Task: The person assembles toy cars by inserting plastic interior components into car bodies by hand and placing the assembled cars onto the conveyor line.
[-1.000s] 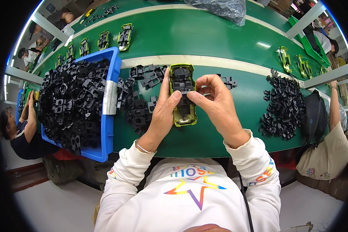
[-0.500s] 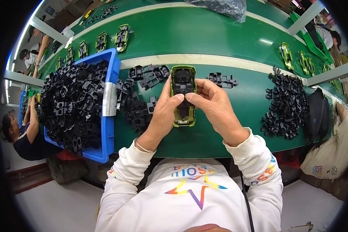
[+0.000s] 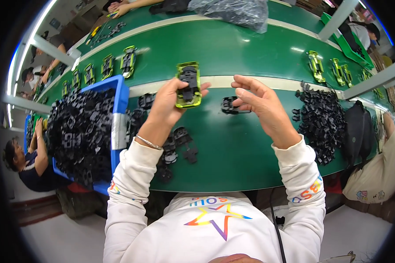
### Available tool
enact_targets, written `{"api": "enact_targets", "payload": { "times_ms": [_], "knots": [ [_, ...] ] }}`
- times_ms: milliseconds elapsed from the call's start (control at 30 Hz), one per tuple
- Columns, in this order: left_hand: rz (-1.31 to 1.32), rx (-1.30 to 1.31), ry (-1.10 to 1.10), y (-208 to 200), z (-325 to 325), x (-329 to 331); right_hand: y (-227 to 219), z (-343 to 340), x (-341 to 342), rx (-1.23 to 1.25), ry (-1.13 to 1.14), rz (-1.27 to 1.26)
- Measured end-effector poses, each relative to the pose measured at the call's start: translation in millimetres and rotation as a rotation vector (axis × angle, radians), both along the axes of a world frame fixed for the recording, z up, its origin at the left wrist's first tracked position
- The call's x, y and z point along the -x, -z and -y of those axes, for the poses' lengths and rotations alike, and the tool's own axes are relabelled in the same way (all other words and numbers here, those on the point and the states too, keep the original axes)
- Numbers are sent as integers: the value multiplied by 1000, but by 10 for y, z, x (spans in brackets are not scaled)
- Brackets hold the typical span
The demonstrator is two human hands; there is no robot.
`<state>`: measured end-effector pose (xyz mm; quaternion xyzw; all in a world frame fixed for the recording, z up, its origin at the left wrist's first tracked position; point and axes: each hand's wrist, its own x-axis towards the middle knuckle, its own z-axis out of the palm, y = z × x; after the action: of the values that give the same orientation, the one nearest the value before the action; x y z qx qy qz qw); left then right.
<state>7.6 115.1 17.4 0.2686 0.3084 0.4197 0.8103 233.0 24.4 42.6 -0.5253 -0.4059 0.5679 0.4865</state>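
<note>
A yellow-green toy car body [image 3: 189,103] with black plastic parts inside it is held up over the bench by my left hand [image 3: 166,97], whose thumb presses on the black insert. My right hand [image 3: 261,103] is off the car body, fingers apart, with nothing in it. Just beneath its fingertips a black plastic part [image 3: 228,105] lies on the green bench. More loose black parts [image 3: 180,141] lie by my left wrist, some hidden behind the forearm.
At my left stands a blue bin [image 3: 120,98] full of black parts. A heap of small black pieces [image 3: 321,125] lies at the right, beside a black bag [image 3: 356,131]. Green car bodies [image 3: 128,62] line the far strip, a plastic bag [image 3: 232,11] behind them. Other people work nearby.
Both hands held the car body before. My right hand has let go and moved right, opening its fingers. My left hand has carried the car body left and farther away.
</note>
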Motion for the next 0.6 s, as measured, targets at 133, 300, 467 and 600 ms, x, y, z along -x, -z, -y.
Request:
{"api": "enact_targets", "payload": {
  "times_ms": [133,300,467,600],
  "knots": [
    [-181,-64,-26,259,-690,109,-70,-135,-633,-32,79,156],
    [-398,-170,-143,826,-1967,719,314,-565,-1872,-142,166,977],
    [-445,-237,-242,897,-2364,861,351,-753,-2638,151,552,1592],
    [-641,-363,-263,1063,-2499,899,886,-1024,-3172,350,497,1417]
  ]
}}
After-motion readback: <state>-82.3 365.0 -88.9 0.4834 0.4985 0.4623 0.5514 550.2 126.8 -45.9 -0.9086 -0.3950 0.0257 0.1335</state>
